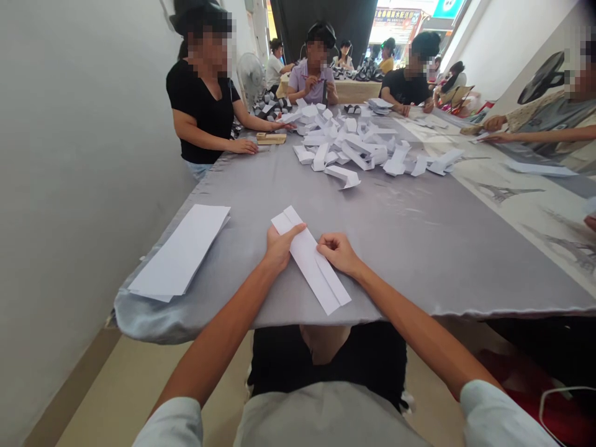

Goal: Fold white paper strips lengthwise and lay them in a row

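While your left hand point(279, 247) is grasping the folded paper strip point(310, 254) near its far end, your right hand point(339, 253) is holding curled fingers at its right edge; whether that grip is pinching paper, I cannot tell. The strip is slanting between your hands, near the front edge of the desk point(410, 248). If your left grip is slackening, the long fold could be going crooked. If bumped by your left forearm point(233, 316), the uneven stack of sheets point(181, 251) could be sliding. A distant sign point(398, 17) is showing Chinese characters, too blurred to read; your paper is showing no print.
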A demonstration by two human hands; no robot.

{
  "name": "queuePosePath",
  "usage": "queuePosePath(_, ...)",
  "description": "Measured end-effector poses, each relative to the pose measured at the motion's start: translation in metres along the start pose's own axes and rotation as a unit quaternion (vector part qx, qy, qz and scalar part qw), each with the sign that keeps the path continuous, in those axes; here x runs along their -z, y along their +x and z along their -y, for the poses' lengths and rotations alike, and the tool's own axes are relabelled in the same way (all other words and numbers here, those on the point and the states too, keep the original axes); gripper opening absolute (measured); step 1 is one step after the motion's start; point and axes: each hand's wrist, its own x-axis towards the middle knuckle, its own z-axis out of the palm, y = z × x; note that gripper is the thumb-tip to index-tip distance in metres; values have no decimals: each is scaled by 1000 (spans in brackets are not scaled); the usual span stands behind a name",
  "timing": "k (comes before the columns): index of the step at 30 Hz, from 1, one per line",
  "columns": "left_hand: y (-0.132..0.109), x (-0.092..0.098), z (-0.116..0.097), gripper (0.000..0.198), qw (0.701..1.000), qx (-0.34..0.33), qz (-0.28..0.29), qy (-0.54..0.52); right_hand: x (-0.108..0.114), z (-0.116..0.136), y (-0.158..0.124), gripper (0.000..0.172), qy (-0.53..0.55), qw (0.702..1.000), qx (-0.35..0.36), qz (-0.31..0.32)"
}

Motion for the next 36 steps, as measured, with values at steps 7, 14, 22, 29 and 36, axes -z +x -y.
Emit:
queuePosePath(7, 1, 1, -1, 46, 1000, -10, -4, -6, 0, 2, 0, 24, 6, 1000, -6, 0)
queuePosePath(14, 6, 4, -3, 61, 999, -11, -40, -28, 1, 2, 0, 25, 3, 1000, 1, 12)
queuePosePath(22, 18, 12, -5, 85, 992, 0, -103, -67, 2, -1, 0, 26, 6, 1000, 3, 29)
queuePosePath(29, 19, 12, -13, 66, 978, -12, -137, -157, 3, 0, 0, 28, 3, 999, 15, 36)
queuePosePath(36, 17, 11, -13, 61, 983, -14, -62, -173, 0, 0, 2, 30, 54, 998, -4, -38)
